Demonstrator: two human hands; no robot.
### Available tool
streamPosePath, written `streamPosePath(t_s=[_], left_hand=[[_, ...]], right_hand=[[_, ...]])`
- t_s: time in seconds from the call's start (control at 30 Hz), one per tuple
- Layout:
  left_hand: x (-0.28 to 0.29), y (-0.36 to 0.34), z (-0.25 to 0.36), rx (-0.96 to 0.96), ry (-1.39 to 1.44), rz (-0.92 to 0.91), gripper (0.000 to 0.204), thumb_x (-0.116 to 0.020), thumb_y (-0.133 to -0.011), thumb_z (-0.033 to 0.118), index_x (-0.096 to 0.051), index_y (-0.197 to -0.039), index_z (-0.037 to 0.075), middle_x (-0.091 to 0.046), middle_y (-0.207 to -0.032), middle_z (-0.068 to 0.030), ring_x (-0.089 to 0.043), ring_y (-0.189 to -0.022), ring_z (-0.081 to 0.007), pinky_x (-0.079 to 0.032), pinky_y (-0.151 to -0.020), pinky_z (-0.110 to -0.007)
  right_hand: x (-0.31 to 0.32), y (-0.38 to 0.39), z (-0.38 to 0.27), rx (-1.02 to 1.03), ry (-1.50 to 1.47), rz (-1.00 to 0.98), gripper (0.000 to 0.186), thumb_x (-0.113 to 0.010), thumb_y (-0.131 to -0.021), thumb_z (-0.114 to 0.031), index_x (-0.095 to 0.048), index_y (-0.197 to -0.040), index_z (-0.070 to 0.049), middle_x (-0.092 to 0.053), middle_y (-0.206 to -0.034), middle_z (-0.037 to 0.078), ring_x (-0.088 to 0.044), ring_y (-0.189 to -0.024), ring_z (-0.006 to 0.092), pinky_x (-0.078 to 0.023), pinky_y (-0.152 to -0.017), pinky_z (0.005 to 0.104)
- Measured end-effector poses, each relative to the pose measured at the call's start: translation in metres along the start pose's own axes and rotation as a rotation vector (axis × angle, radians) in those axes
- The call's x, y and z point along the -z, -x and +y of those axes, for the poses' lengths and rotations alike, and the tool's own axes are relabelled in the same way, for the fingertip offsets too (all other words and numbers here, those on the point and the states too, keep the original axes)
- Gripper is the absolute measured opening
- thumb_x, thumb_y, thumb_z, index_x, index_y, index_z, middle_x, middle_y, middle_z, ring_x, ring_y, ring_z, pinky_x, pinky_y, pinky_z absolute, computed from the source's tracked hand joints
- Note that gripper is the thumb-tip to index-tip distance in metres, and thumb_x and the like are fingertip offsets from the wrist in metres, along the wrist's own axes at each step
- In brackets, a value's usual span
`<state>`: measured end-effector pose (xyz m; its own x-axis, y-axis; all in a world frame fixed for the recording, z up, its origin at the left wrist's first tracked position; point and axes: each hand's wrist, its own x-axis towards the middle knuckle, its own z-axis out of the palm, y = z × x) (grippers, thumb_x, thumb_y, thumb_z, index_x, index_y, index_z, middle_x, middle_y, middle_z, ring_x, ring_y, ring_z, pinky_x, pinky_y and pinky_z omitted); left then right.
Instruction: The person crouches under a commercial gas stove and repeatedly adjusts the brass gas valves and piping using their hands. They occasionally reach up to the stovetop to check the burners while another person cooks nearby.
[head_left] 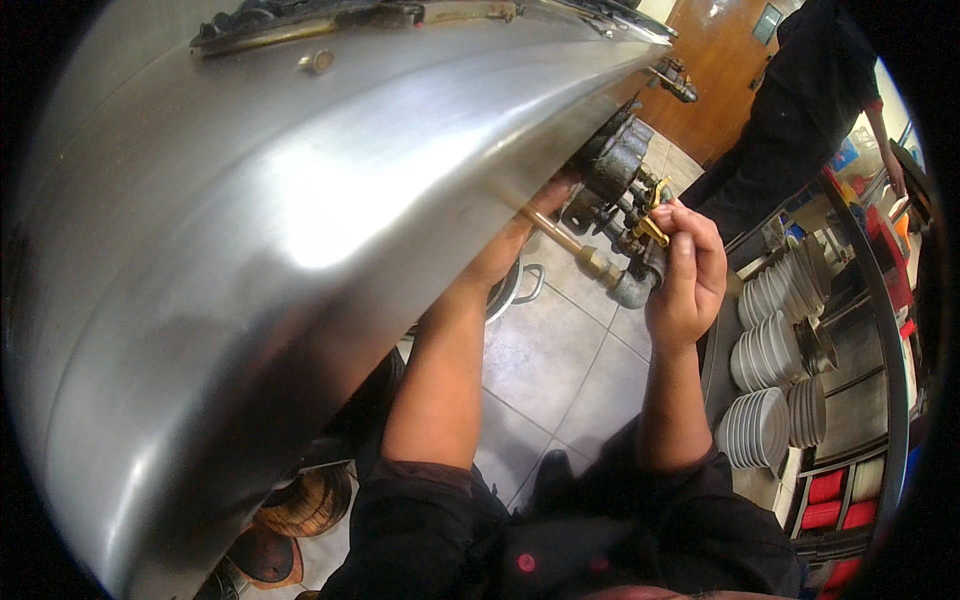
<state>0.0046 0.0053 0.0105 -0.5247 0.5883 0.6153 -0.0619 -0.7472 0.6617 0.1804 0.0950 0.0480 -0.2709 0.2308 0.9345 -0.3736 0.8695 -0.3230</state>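
A large brushed-steel appliance panel (180, 260) fills the left and top of the head view. Beyond its lower edge sits a dark round metal fitting (612, 165) with yellow-handled valves (650, 232) beside it. A copper pipe (556, 233) runs from under the panel to a brass nut and elbow (600, 268). My right hand (690, 265) is closed, thumb and fingers pinching at a yellow valve handle. My left hand (520, 232) reaches under the panel edge near the dark fitting; its fingers are mostly hidden there.
Several stacks of white plates (757, 428) stand on a metal shelf at right. A person in dark clothes (790, 110) stands close behind it, by a wooden door (705, 65). Below my left hand is a pot with a loop handle (532, 285). Wooden boards (268, 556) lie lower left.
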Motion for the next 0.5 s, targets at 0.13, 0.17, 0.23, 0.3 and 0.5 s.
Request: streamPosePath(t_s=[0.13, 0.17, 0.23, 0.3, 0.5], left_hand=[[0.000, -0.001, -0.003, 0.002, 0.056, -0.007, 0.015, -0.059, -0.091, 0.006, -0.062, -0.104, -0.002, -0.065, -0.105, -0.0109, -0.062, -0.095, -0.0177, -0.049, -0.089, -0.032], [-0.001, -0.001, -0.002, 0.005, 0.050, 0.003, 0.015, -0.059, -0.091, 0.005, -0.062, -0.104, -0.002, -0.065, -0.105, -0.0109, -0.062, -0.095, -0.0178, -0.049, -0.089, -0.032], [-0.002, 0.001, 0.000, 0.012, 0.038, 0.022, 0.015, -0.058, -0.091, 0.005, -0.062, -0.105, -0.002, -0.065, -0.105, -0.0110, -0.061, -0.096, -0.0179, -0.049, -0.090, -0.033], [-0.002, 0.001, 0.000, 0.017, 0.159, -0.015, 0.015, -0.058, -0.091, 0.005, -0.062, -0.104, -0.002, -0.065, -0.105, -0.0106, -0.061, -0.096, -0.0178, -0.048, -0.090, -0.033], [0.005, 0.000, 0.001, -0.016, -0.030, -0.039, 0.014, -0.059, -0.091, 0.006, -0.062, -0.103, -0.001, -0.065, -0.105, -0.0099, -0.060, -0.097, -0.0173, -0.047, -0.091, -0.032]], right_hand=[[0.005, -0.009, -0.008, 0.056, 0.041, -0.109, 0.019, -0.057, -0.092, -0.011, -0.064, -0.104, 0.003, -0.061, -0.099, 0.013, -0.056, -0.099, 0.0217, -0.040, -0.094, 0.0361], [0.005, -0.011, -0.009, 0.090, 0.045, -0.142, 0.020, -0.058, -0.092, -0.012, -0.065, -0.104, 0.003, -0.060, -0.099, 0.012, -0.056, -0.098, 0.0217, -0.040, -0.093, 0.0349], [0.005, -0.012, -0.014, 0.003, 0.001, -0.148, 0.018, -0.059, -0.091, -0.011, -0.066, -0.101, 0.004, -0.058, -0.099, 0.012, -0.056, -0.096, 0.0220, -0.041, -0.091, 0.0340], [0.003, -0.011, -0.018, -0.048, -0.023, -0.150, 0.017, -0.060, -0.090, -0.009, -0.067, -0.098, 0.004, -0.057, -0.098, 0.012, -0.056, -0.095, 0.0222, -0.041, -0.089, 0.0332], [0.001, -0.012, -0.022, -0.035, 0.021, -0.140, 0.015, -0.060, -0.088, -0.006, -0.067, -0.094, 0.006, -0.059, -0.092, 0.011, -0.057, -0.091, 0.0227, -0.043, -0.086, 0.0329]])
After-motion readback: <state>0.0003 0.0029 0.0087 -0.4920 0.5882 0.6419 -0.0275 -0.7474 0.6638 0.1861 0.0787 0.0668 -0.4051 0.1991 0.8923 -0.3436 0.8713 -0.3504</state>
